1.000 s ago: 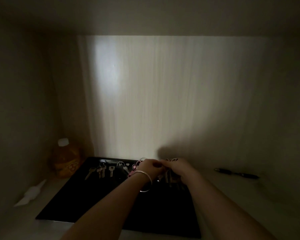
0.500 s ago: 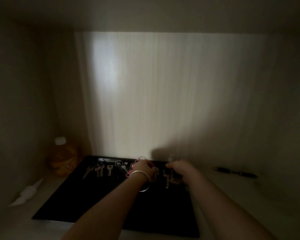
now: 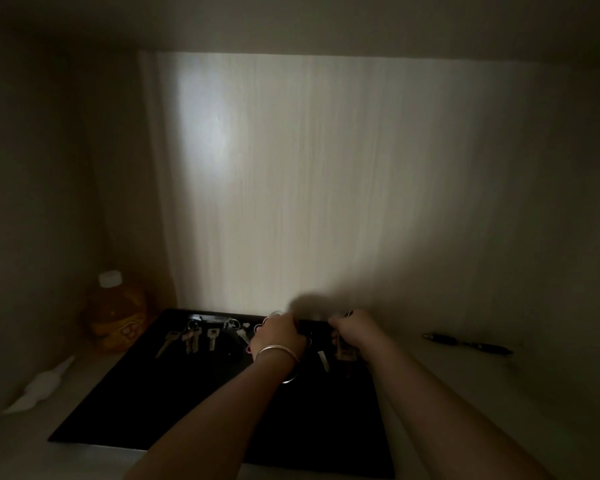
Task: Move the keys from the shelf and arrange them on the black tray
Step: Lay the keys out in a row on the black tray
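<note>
Already well under way: near edge of the black tray (image 3: 160, 414) bare and dark at 6 o'clock, both forearms reaching across it toward the back of a dim shelf (image 3: 499, 393). Left hand (image 3: 278, 336), bangle (image 3: 277, 351) at the wrist, curled over the tray's far strip at 12 o'clock; fingers closed around something small, apparently a key ring, though too dark to tell for certain. Right hand (image 3: 355, 329) just beside it at 1 o'clock, clenched on a bunch of keys (image 3: 343, 351) hanging below the fist and seemingly touching down on the tray. One pale key (image 3: 323, 360) lying loose between the two wrists.

Farther left along the same far strip, toward 11 o'clock, a tidy row of keys (image 3: 191, 339) laid out side by side, blades pointing roughly toward the camera (at least four or five, count uncertain in the gloom). Judged from that: most of the arranging done, the bunch in hand the piece now being placed.

Off the tray, no further keys visible on the pale board; only a pen (image 3: 468, 344) at 2 o'clock, an orange bottle (image 3: 116, 317) at 10 o'clock and a white crumpled scrap (image 3: 39, 389) at 9 o'clock. Likely little left beyond setting down and straightening the last keys.
</note>
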